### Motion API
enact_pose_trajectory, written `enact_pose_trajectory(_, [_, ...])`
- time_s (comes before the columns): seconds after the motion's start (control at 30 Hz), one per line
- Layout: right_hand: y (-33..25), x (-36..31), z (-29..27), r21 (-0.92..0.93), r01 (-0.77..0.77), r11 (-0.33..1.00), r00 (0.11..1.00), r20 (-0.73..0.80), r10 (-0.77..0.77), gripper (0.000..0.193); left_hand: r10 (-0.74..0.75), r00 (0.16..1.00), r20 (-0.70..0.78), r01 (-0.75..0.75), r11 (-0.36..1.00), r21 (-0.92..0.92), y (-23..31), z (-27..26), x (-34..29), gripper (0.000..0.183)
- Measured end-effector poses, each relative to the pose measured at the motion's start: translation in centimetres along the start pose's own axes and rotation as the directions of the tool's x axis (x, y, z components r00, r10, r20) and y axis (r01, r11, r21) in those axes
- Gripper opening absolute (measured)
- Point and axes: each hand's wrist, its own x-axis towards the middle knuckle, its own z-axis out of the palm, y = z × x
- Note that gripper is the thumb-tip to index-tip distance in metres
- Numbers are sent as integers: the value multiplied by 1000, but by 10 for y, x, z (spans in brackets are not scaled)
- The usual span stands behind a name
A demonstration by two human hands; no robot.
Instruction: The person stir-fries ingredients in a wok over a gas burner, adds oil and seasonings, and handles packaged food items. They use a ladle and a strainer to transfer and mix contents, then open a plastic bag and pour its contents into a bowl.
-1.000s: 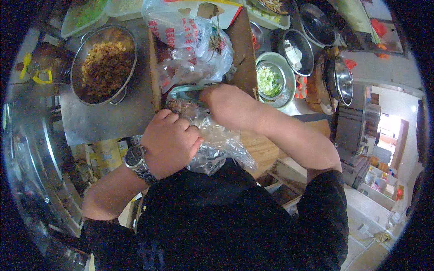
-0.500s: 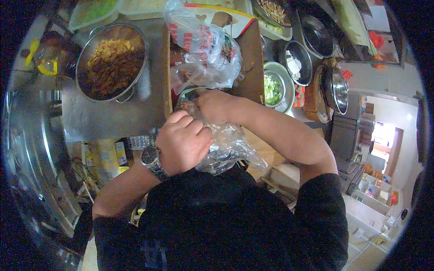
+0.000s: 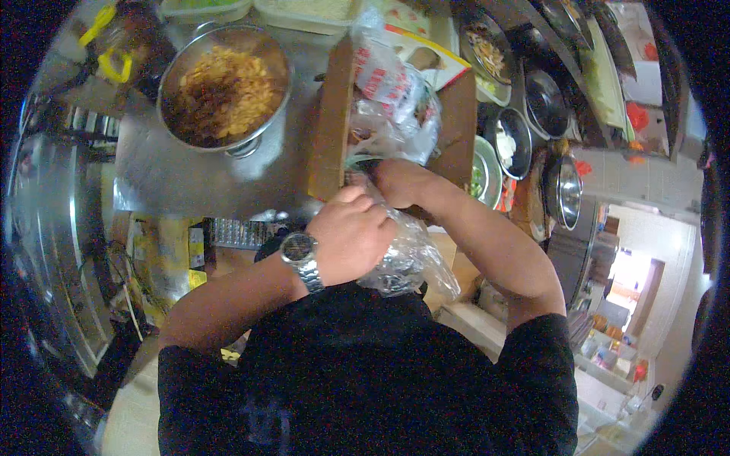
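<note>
A clear plastic bag [image 3: 418, 262] hangs over the near edge of an open cardboard box [image 3: 459, 114]. My left hand [image 3: 353, 237], with a metal watch on its wrist, is closed on the bag's gathered plastic at the near left corner of the box. Just right of it, my right hand [image 3: 403, 182] reaches into the bag's mouth; its fingers are hidden by the plastic and the box's shadow. A greenish rim of the bag shows above the right hand. Deeper in the box lies a crumpled white plastic bag [image 3: 388, 83] with red print.
Left of the box, a steel bowl [image 3: 286, 91] of yellow and dark brown food stands on the metal counter [image 3: 190, 182]. A green-rimmed colander [image 3: 487, 163], several metal bowls and a pan [image 3: 546, 102] crowd the right. Pale food tubs [image 3: 308, 23] line the back.
The counter, box and bowls sit farther right in the picture, as my view has turned left. Both hands keep their places at the bag. The bowl's food shows more yellow.
</note>
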Motion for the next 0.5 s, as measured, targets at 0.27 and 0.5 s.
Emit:
enact_pose_trajectory(0.27, [-14,17,20,-108,18,994,1000,-13,-20,30,-8,999,-47,6,999,-35,0,3,-21,10])
enact_pose_trajectory(0.5, [0,47,64,-143,-100,985,986,-145,79,26,29,999,-40,-29,1000,-9,-2,5,-33,11])
